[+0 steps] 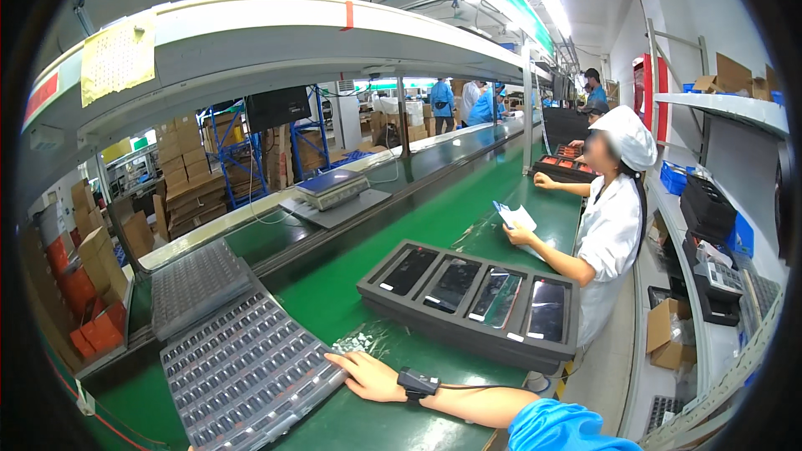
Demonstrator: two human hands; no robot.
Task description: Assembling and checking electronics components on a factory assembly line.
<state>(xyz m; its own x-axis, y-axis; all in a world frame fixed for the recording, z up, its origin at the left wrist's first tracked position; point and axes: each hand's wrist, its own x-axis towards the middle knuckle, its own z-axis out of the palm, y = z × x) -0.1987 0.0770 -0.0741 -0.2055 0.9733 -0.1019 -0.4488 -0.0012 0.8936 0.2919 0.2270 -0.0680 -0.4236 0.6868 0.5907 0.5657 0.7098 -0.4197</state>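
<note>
A dark grey plastic compartment tray [251, 367], its pockets filled with rows of small dark parts, sits slightly tilted at the front left. My right hand [372, 376] grips its right edge, fingers closed over the rim; a black device is strapped to that wrist. Only a skin-coloured sliver at the lower picture edge, by the tray's near corner, may be my left hand; its fingers do not show. Right of the tray, a stacked black foam tray [468, 330] holds several dark-screened phones [494, 296] in separate slots. Small pale bits [355, 342] lie between the two trays.
Another grey compartment tray [196, 284] lies behind mine. A scale [332, 188] stands on the green workbench [334, 259] line. At the right, a co-worker [614, 200] in white holds a small white-and-blue item. Overhead runs a long shelf [251, 38]; side shelves [710, 104] hold boxes.
</note>
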